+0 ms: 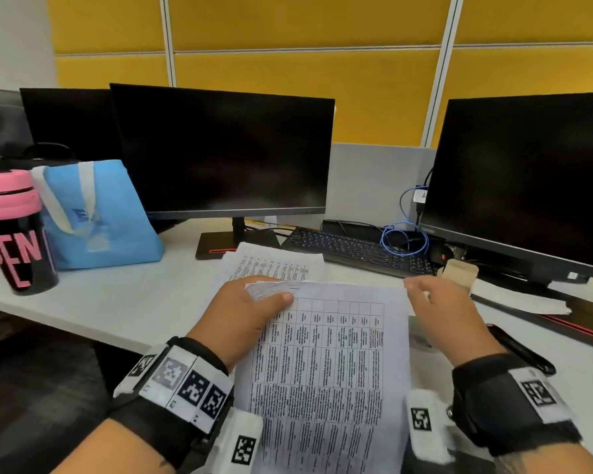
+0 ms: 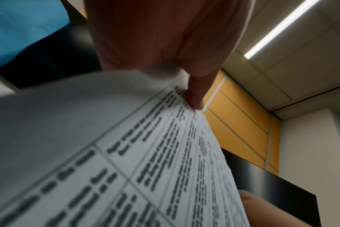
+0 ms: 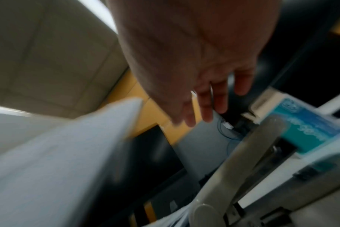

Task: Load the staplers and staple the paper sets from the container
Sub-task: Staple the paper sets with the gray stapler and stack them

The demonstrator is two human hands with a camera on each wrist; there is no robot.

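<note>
Paper set (image 1: 326,364), its corner stapled, is pinched by the left hand (image 1: 243,313); right hand (image 1: 439,309) hovers beside it, fingers loose.

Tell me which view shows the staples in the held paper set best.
The head view: the staples show as short marks at the paper set corner, pinched under the left hand thumb. In the left wrist view the hand covers that corner; only printed table shows. The right wrist view gives a blurred white edge, no staples.
</note>
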